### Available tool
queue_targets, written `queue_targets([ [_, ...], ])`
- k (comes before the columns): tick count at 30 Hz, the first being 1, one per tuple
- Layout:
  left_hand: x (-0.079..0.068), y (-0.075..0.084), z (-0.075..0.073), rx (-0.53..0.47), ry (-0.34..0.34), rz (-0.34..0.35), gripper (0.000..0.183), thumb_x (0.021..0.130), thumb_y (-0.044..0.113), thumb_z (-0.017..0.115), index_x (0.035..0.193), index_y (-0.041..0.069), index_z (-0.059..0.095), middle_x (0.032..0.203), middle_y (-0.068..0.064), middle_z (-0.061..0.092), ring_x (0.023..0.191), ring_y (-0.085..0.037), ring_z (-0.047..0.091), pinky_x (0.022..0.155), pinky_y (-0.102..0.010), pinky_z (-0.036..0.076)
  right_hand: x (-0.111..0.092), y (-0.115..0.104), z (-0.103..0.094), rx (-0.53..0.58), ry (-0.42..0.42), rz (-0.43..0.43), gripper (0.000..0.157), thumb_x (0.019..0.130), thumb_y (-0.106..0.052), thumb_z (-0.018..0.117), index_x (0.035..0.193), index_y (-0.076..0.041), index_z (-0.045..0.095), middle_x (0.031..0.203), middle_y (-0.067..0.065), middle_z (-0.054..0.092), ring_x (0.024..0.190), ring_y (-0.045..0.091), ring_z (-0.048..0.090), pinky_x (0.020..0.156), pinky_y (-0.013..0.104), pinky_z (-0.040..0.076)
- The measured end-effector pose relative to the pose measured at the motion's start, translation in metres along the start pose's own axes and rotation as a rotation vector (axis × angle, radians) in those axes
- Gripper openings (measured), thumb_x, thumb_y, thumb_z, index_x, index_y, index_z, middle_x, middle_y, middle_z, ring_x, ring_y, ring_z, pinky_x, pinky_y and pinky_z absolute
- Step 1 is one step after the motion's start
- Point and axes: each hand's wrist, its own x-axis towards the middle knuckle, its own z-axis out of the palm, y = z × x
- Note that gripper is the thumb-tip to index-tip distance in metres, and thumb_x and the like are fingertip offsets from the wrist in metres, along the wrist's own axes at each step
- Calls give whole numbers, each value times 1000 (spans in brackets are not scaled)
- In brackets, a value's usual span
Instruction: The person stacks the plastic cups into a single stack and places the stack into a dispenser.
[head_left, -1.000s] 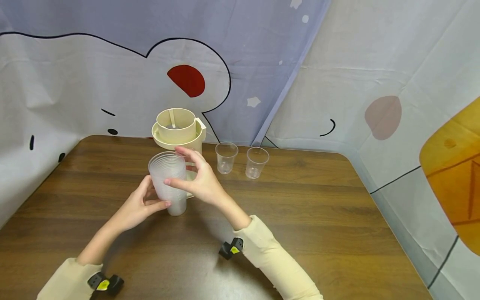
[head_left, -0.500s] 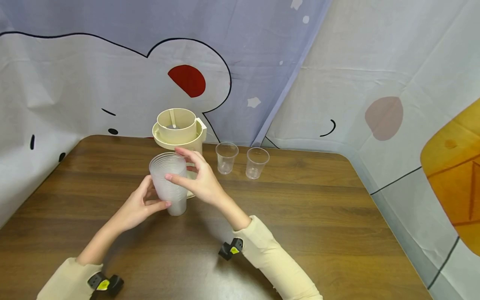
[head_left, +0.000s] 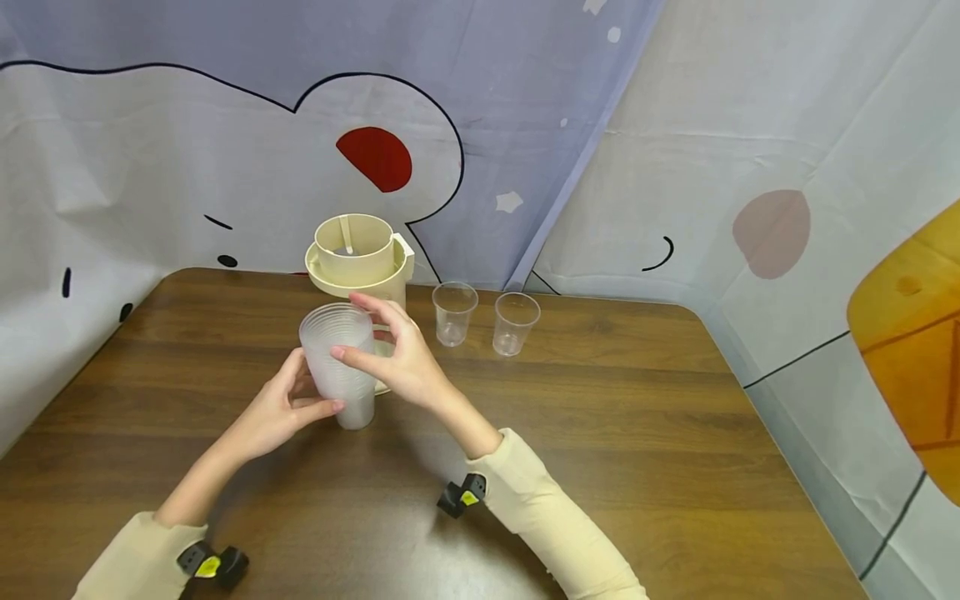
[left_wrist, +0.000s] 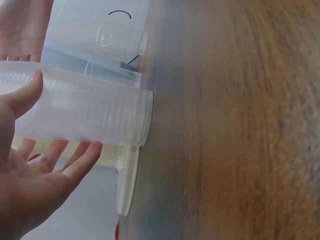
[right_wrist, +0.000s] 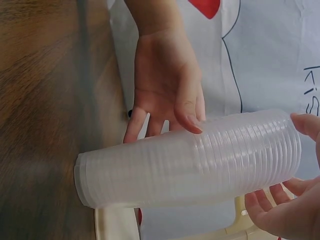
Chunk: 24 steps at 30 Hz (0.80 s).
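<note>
A tall stack of nested translucent plastic cups (head_left: pixel 339 367) stands upright, slightly tilted, in front of a cream-coloured appliance (head_left: pixel 354 271). My left hand (head_left: pixel 272 414) grips the lower part of the stack, thumb on the near side and fingers round the far left. Higher up, my right hand (head_left: pixel 401 354) holds the stack near the rims, its thumb on the near side and its fingers reaching behind. The right wrist view shows the ridged rims of the cup stack (right_wrist: pixel 190 162) between thumb and fingers. In the left wrist view, its bottom end sits close to the tabletop (left_wrist: pixel 240 125).
Two single clear cups, one on the left (head_left: pixel 453 315) and one on the right (head_left: pixel 515 325), stand right of the appliance. The appliance has a round open top and a base partly hidden behind my right hand. A printed curtain (head_left: pixel 525 150) hangs along the table's back edge.
</note>
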Motion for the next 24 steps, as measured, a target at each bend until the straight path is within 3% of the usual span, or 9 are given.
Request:
queue_targets([
  [16, 1, 1, 0, 3, -4, -16, 74, 88, 12, 70, 144, 6, 23, 138, -21, 44, 105, 9, 51, 87, -24, 55, -1, 0, -2, -8, -15, 3, 64, 82, -11, 73, 140, -8, 46, 138, 10, 49, 126, 18, 47, 101, 22, 45],
  [24, 0, 2, 1, -6, 3, -7, 73, 88, 10, 70, 144, 6, 24, 137, -21, 46, 104, 8, 52, 87, -21, 54, -3, -4, -6, -49, -9, -46, 65, 81, -10, 75, 139, -6, 45, 136, 11, 49, 126, 20, 48, 103, 22, 45],
])
